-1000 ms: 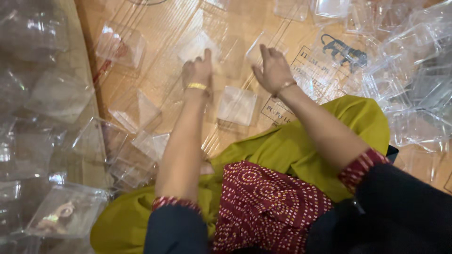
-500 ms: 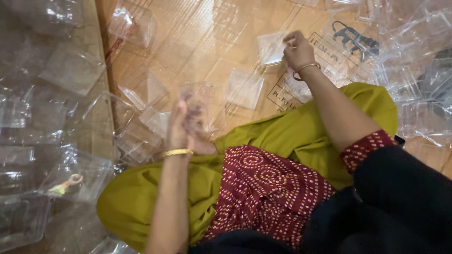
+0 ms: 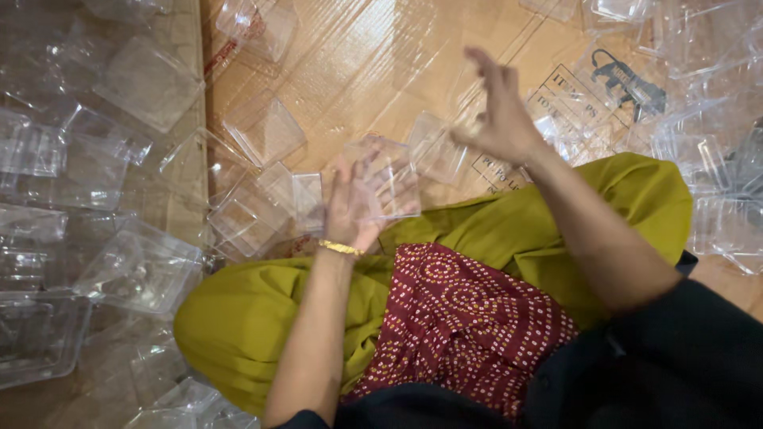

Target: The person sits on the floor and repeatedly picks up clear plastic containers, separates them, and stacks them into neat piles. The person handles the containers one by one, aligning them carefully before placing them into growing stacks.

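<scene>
We note the left hand (image 3: 355, 208) cupping a clear square plastic box (image 3: 388, 179) from beneath, above the lap, steadying it; the right hand (image 3: 498, 109) hovers far right, fingers spread, empty, over scattered clear plastic lids (image 3: 265, 131) on flattened brown cardboard (image 3: 358, 71)

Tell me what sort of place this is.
Likely a home or small workshop floor used for hand packing work. Flattened cardboard covers the floor, clear plastic containers lie scattered all round, and the seated person's left hand holds a clear plastic box, with the right hand raised beside it.
</scene>
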The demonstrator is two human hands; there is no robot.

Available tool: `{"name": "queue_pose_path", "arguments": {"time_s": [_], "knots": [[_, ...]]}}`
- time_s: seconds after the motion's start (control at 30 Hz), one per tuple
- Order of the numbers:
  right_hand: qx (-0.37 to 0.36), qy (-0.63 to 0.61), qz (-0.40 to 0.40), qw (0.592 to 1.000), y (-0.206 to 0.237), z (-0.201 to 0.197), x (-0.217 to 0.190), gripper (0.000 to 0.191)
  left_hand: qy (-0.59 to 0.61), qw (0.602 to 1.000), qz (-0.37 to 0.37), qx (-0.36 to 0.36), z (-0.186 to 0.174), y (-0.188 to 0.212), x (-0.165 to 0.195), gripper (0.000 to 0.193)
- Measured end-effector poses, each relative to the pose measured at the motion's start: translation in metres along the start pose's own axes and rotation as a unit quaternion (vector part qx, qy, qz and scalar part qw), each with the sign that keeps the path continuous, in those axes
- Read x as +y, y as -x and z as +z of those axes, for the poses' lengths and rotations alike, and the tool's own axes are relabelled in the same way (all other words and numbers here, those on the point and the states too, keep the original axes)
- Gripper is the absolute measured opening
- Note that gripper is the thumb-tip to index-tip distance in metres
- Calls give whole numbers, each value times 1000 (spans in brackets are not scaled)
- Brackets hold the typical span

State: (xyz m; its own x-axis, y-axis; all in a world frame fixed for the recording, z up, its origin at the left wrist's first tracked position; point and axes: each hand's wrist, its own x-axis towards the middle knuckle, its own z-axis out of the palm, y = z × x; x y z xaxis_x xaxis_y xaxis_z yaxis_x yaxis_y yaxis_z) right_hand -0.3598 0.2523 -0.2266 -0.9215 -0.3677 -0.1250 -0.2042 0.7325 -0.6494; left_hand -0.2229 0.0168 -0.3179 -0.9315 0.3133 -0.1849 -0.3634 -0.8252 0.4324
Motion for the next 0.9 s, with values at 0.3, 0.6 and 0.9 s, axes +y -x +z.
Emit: {"name": "queue_pose_path", "arguments": {"time_s": [0.3,0.6,0.9], "knots": [[-56,-69,-254,963,90,41,-21,118,-54,998,17,-6,11,-2,-24,82],[-54,-25,-238,969,93,35,-28,114,-97,995,2,27,29,4,-9,91],[-39,-7,-242,969,88,38,-22,115,-136,990,-16,43,22,-1,-9,96]]}}
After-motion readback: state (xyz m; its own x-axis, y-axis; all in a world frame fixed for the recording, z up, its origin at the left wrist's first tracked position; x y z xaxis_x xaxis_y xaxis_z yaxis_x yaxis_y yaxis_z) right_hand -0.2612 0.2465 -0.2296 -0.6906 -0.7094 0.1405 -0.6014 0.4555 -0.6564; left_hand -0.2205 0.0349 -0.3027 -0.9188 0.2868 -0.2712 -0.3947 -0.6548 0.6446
